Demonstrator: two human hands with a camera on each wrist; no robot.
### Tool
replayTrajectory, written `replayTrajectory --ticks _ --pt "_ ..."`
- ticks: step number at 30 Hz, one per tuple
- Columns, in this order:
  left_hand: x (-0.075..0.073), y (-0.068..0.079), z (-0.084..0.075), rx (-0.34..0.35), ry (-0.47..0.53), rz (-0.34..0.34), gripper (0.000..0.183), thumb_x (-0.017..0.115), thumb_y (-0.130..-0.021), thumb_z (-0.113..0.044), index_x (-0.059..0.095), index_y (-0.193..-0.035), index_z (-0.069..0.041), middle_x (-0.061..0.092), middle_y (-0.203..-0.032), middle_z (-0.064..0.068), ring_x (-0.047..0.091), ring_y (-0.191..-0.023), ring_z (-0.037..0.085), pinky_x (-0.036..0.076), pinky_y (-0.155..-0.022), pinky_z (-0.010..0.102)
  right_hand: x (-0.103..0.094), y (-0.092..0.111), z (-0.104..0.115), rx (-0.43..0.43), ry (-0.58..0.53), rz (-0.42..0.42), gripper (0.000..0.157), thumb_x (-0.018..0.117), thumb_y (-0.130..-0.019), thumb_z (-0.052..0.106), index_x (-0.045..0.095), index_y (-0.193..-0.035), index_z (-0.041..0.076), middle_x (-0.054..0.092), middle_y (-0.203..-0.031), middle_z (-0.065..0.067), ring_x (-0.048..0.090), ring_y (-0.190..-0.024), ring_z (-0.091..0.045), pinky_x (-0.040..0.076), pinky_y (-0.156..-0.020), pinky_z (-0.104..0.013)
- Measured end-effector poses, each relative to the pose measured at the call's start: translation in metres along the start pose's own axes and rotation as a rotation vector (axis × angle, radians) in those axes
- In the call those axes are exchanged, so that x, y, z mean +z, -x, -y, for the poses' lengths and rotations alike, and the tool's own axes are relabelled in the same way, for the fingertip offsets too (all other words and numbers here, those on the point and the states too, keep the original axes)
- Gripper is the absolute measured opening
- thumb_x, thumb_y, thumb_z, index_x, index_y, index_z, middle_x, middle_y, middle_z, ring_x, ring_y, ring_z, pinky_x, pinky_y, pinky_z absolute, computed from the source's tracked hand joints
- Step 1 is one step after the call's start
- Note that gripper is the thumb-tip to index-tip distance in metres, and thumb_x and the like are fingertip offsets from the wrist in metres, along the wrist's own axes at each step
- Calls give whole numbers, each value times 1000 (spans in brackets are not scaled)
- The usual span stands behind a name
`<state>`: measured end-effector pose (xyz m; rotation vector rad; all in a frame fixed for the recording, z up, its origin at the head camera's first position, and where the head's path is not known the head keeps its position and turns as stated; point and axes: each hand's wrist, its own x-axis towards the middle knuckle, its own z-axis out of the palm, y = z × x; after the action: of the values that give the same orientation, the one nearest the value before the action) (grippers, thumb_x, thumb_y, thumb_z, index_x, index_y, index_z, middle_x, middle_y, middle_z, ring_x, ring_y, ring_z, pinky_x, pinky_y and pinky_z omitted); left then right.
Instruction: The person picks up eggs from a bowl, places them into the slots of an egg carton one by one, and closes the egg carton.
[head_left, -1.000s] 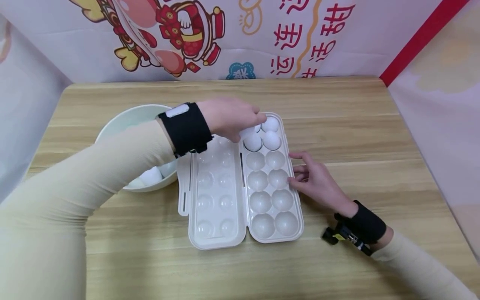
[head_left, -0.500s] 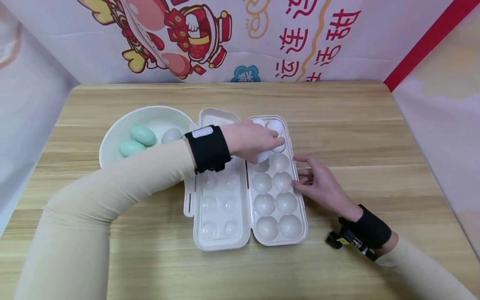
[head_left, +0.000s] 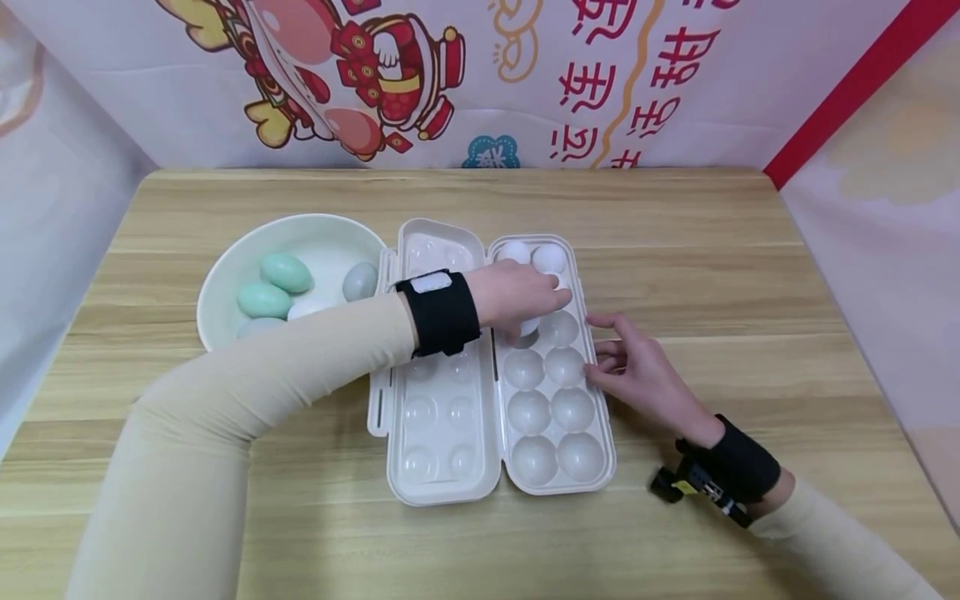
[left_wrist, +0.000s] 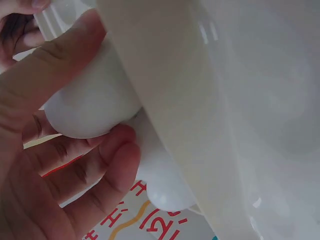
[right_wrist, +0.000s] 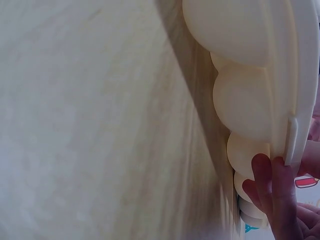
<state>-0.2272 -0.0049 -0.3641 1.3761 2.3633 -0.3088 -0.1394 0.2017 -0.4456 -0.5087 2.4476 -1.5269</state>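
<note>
My left hand is over the egg carton, around the third row of cups. Its thumb and fingers hold a white egg, partly visible below the hand in the head view. Other white eggs sit in the far cups, some covered by my hand; the nearer cups hold none. Over on the right, my right hand grips the carton's outer side, thumb tip at the rim and fingers against the edge. The carton's lid lies folded out to the left.
A white bowl stands left of the lid, partly hidden by my left sleeve. It holds several eggs, including a green egg and a grey egg. Behind the wooden table rises a printed backdrop.
My left hand has moved right and nearer along the carton with the white egg, from the far rows to the third. More of the bowl shows. My right hand stays at the carton's edge.
</note>
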Motion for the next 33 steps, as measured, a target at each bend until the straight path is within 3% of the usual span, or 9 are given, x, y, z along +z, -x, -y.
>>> replayTrajectory --ticks 8,33 --pt "9 -2 -2 13 -16 7 67 84 -71 -11 48 -128 -9 55 -115 8 57 -93 24 51 -75 35 -1 -1 -1 -3 -13 7 55 65 -82 -14 41 -131 -6 66 -104 -26 66 -79 -20 54 -68 -24" --pt "10 -4 -2 11 1 59 72 84 -73 -13 46 -133 -9 54 -119 10 56 -98 24 50 -81 36 -1 -1 -1 20 -19 17 55 64 -82 -14 40 -131 -6 65 -107 -27 66 -81 -21 54 -68 -24"
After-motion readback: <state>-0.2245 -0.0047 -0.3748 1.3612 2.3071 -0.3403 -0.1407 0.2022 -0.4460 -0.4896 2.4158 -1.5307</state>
